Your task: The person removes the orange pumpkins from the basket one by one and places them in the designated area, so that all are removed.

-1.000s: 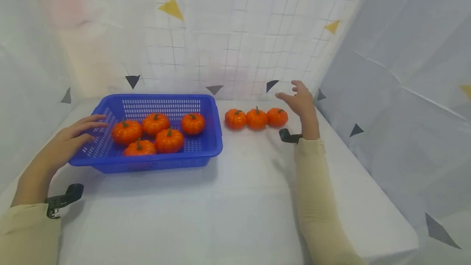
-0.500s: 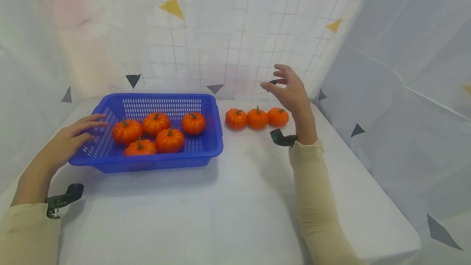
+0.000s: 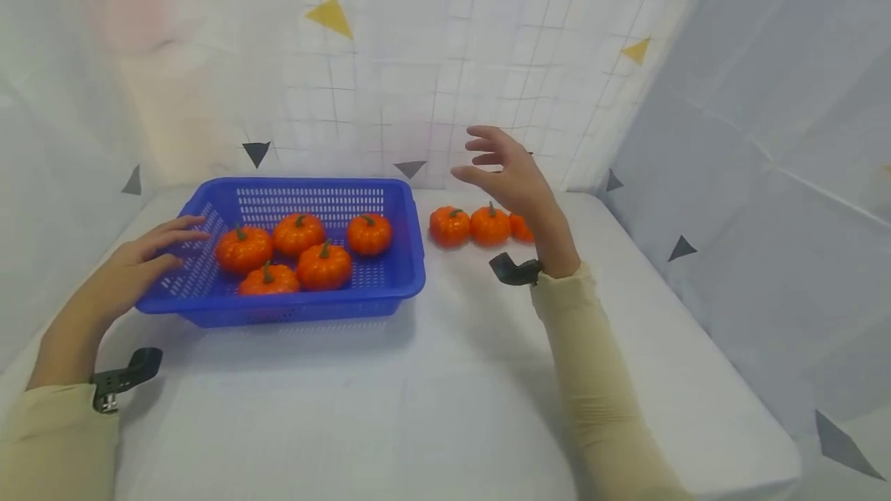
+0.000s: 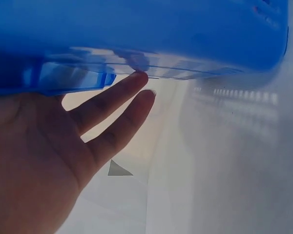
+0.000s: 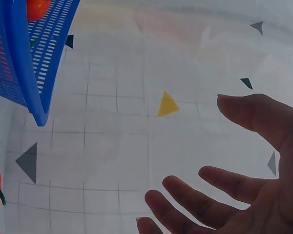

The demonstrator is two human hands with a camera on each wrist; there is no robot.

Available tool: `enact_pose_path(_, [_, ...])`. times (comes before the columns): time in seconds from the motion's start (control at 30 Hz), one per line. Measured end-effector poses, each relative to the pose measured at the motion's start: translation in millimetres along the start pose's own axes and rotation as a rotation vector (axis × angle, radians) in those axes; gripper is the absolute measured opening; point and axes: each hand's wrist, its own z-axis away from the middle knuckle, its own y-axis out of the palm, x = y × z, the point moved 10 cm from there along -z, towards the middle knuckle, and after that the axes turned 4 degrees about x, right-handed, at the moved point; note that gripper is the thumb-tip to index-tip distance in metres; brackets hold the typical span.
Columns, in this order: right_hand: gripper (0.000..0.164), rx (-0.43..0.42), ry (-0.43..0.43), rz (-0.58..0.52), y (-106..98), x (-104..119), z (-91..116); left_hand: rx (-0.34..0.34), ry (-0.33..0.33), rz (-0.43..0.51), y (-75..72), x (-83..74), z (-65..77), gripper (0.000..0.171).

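My left hand (image 3: 132,273) lies along the left end of a blue plastic basket (image 3: 299,306), fingers loosely extended over its rim. In the left wrist view two fingers (image 4: 122,117) stretch beneath the basket's wall. Several small orange pumpkins (image 3: 325,267) with green stems sit inside the basket. To its right, 3 more pumpkins (image 3: 490,225) stand in a row on the white table, the rightmost partly hidden behind my right wrist. Above that row my right hand (image 3: 511,176) hovers with nothing in it, thumb and fingers spread apart, as the right wrist view also shows.
The white table (image 3: 473,408) has a rounded front right corner. A pale grid-lined sheet with yellow and dark triangles (image 3: 330,18) rises behind it, and a grey sheet (image 3: 766,176) stands along the right side.
My right hand has moved left, from right of the pumpkin row to above it, and risen a little. My left hand, the basket and the pumpkins keep their places.
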Motion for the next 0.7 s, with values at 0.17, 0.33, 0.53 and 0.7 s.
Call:
enact_pose_path(0.17, [0.069,0.057,-0.091,-0.006,14.3,19.6,-2.6,0.009,0.014,0.001,0.6,-1.5,-0.8,0.043])
enact_pose_path(0.33, [0.067,0.136,-0.157,-0.003,42.3,30.7,-6.6,-0.004,-0.020,0.013,-1.4,-2.4,-3.1,0.043])
enact_pose_path(0.53, [0.071,0.260,-0.165,0.041,88.8,33.4,-9.6,-0.015,-0.057,0.009,0.0,-1.2,-1.3,0.042])
enact_pose_path(0.7, [0.072,0.349,-0.190,0.072,120.6,38.0,-8.9,-0.020,-0.065,0.000,0.0,-0.2,0.9,0.042])
